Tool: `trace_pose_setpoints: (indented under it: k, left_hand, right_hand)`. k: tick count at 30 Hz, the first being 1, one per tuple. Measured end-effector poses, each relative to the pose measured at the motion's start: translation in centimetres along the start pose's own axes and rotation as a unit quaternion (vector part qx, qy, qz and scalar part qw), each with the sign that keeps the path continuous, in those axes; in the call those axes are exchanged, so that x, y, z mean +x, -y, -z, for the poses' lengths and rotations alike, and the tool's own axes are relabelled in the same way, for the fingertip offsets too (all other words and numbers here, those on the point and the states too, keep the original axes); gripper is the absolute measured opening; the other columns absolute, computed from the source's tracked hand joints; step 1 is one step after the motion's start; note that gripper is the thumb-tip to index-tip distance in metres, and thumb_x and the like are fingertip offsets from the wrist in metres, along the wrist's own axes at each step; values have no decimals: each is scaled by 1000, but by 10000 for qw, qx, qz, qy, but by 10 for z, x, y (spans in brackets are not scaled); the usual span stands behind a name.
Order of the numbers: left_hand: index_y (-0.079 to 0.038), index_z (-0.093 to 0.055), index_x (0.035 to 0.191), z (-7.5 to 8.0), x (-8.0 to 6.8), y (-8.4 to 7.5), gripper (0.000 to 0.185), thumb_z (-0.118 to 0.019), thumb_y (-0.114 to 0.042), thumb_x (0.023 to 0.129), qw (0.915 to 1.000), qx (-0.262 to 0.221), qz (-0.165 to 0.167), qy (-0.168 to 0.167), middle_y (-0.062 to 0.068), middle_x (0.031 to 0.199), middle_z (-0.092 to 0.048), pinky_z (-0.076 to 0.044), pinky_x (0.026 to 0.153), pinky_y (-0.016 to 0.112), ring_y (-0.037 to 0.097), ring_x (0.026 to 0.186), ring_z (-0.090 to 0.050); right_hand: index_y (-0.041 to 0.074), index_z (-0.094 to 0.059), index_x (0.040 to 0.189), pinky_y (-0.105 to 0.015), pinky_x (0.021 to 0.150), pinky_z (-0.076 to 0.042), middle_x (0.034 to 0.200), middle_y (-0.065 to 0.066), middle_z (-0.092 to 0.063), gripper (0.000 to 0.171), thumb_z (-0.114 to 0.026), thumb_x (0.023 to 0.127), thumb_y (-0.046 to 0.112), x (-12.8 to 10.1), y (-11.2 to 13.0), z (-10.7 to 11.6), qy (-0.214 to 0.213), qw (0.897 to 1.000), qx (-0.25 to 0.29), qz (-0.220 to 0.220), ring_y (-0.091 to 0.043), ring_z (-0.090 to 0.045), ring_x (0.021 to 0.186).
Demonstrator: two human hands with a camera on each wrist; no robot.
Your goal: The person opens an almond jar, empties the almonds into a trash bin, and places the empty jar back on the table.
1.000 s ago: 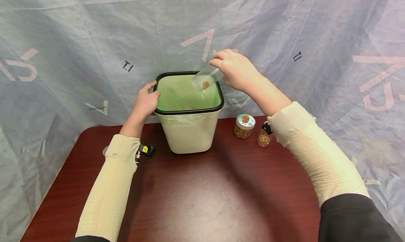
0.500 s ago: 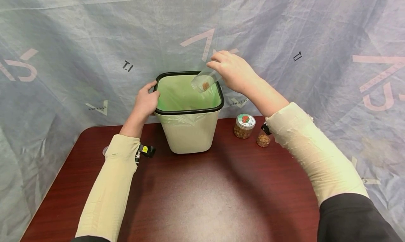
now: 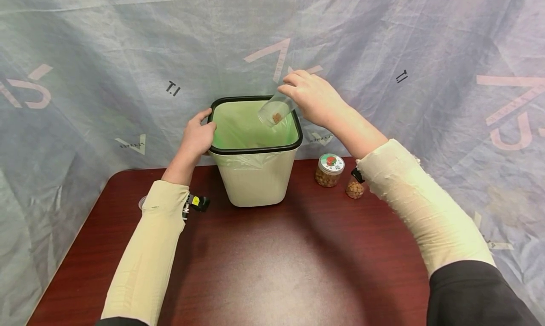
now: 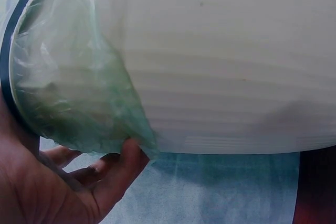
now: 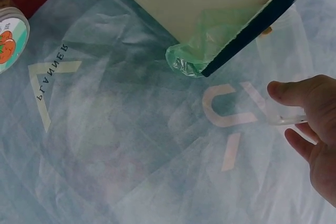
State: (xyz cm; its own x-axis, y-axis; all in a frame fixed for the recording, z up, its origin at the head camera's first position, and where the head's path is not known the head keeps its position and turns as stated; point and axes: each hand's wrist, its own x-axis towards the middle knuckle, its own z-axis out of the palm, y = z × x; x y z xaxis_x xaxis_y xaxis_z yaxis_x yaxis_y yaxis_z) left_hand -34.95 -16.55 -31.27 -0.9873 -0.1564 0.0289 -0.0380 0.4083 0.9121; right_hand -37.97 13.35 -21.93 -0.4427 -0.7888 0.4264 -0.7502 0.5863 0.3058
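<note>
A cream plastic wastebasket (image 3: 255,179) with a black rim and a pale green plastic liner stands toward the 12 o'clock edge of the dark red-brown wooden counter (image 3: 272,259). The left hand (image 3: 197,137) grips the rim at the basket's 9 o'clock side, thumb over the top edge and fingers (image 4: 79,163) curled behind the bunched liner on the outer wall.

The right hand (image 3: 312,99) hangs above the basket's 1 o'clock corner, its fingers (image 5: 294,92) pinching a small clear plastic jar (image 3: 274,112). The jar is tipped, its open mouth pointing down and toward 8 o'clock into the basket, with a small clump of brown pieces showing inside near the mouth. The jar sits over the liner, not touching the rim as far as the head view shows.

At 3 o'clock of the basket, on the counter, stands a short clear jar of brown nuts (image 3: 329,171) with a white lid bearing a red picture. Just beside it at its 4 o'clock is a smaller clear bottle of brown pieces (image 3: 354,188), partly hidden by the right sleeve. A pale blue printed sheet (image 3: 106,56) hangs behind the counter.
</note>
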Motion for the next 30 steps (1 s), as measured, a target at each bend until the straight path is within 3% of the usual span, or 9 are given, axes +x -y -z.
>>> trace_pose_setpoints:
  k: [20, 30]
  left_hand:
    - [-31, -31, 153, -3, -2, -2, 55, -40, -23, 99, 10000, -33, 2, 33, 11, 148, -37, -42, 49, 30, 8, 40, -30]
    - [-32, -31, 153, -4, -4, -4, 55, -41, -23, 99, 9996, -240, 97, 117, 14, 143, -41, -48, 49, 33, 8, 41, -35]
  right_hand:
    - [-1, -63, 121, -50, 95, -41, 122, -20, -56, 47, -51, 80, -20, 0, 0, -3, 195, 9995, 94, -222, -39, -48, 117]
    - [-1, -64, 121, -51, 93, -42, 120, -19, -57, 46, -49, 82, -20, -3, 0, -3, 150, 9996, 129, -215, -39, -49, 116]
